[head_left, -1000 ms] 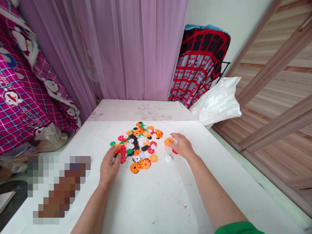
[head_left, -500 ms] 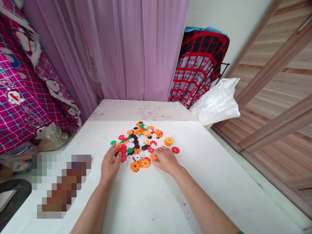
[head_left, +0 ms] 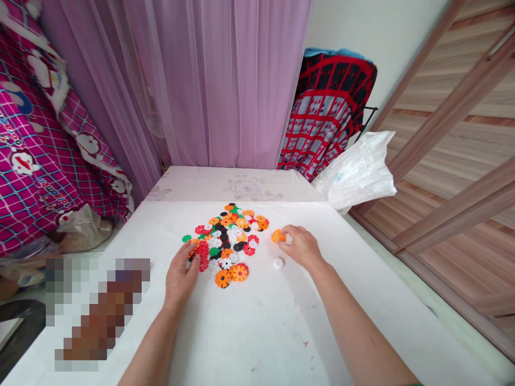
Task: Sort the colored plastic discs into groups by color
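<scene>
Flat notched discs in orange, red, white, black and green lie in a loose pile (head_left: 229,236) on the white-covered table. At the pile's left edge my left hand (head_left: 182,271) rests, thumb and fingers apart around red and orange discs. To the right of the pile, my right hand (head_left: 301,246) has its thumb and fingertips at an orange disc (head_left: 278,236), pinching it at its right side. A white disc (head_left: 278,263) lies alone just below that. Two larger orange discs (head_left: 223,278) are at the pile's near edge.
A white plastic bag (head_left: 358,171) stands at the table's far right corner. Purple curtains (head_left: 221,80) hang behind the table. A blurred-out patch (head_left: 100,316) covers something on the left side. Wooden cabinet doors (head_left: 454,177) are at the right.
My right hand has moved right and away from the pile to the separate orange disc. A white disc now shows below it; the red disc at the right is no longer visible. My left hand stays put.
</scene>
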Demonstrator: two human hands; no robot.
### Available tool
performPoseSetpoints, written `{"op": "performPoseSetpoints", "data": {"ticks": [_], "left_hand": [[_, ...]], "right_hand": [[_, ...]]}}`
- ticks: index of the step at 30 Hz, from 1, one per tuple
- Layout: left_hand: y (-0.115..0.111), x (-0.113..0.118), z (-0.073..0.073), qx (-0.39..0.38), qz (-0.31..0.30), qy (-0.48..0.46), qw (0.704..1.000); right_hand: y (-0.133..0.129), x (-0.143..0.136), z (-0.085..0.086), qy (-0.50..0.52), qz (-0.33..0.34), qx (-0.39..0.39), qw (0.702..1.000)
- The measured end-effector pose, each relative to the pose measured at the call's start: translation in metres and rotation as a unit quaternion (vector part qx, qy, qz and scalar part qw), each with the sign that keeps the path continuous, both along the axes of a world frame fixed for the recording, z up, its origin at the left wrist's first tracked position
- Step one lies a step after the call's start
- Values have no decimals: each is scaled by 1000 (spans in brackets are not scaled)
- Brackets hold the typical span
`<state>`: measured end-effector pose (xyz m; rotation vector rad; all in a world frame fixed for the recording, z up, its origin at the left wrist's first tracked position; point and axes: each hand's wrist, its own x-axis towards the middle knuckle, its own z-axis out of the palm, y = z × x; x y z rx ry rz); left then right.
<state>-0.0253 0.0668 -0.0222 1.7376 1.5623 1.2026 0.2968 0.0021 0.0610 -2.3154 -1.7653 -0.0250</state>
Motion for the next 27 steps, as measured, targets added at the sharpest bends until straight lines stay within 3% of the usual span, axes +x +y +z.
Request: {"op": "performPoseSetpoints", "data": {"ticks": [5, 15, 20, 27], "left_hand": [[0, -1, 0, 3, -1, 3, 1000], [1, -1, 1, -2, -2, 7, 1000], [1, 0, -1, 6, 3, 11, 1000], [-2, 0, 5, -11, 5, 23, 1000]], "right_hand": [[13, 16, 1, -11, -16, -13, 1000], [19, 13, 3, -4, -11, -55, 998], [20, 24, -7, 41, 26, -63, 997], [33, 21, -7, 21, 78, -159, 984]]}}
